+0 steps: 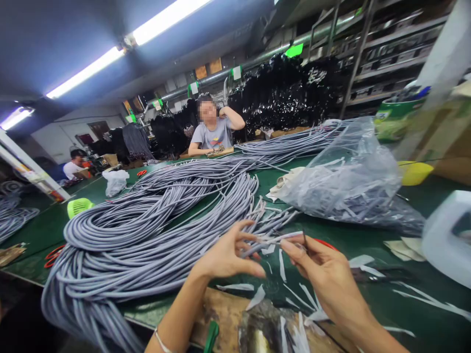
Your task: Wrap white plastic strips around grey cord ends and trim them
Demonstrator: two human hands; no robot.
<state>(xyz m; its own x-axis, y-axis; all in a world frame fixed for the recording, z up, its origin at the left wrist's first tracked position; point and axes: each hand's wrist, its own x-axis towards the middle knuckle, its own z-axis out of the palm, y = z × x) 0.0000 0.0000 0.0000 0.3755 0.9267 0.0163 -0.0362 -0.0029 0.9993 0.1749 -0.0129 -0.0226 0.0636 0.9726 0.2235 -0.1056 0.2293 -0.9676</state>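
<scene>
My left hand (228,255) pinches the end of a grey cable (270,241) between thumb and fingers, just in front of me above the green table (368,235). My right hand (324,267) grips the same cable end from the right, fingers curled round its pale tip. The cable runs back into a big heap of grey cables (147,225) spread over the table's left and middle. White strips of cut sheath (281,264) lie scattered on the table under my hands.
A clear plastic bag (349,181) of scraps lies at right, a white container (447,235) beyond it. Red-handled scissors (326,242) peek out behind my right hand. A seated person (213,130) faces me across the table; another person (75,164) sits far left.
</scene>
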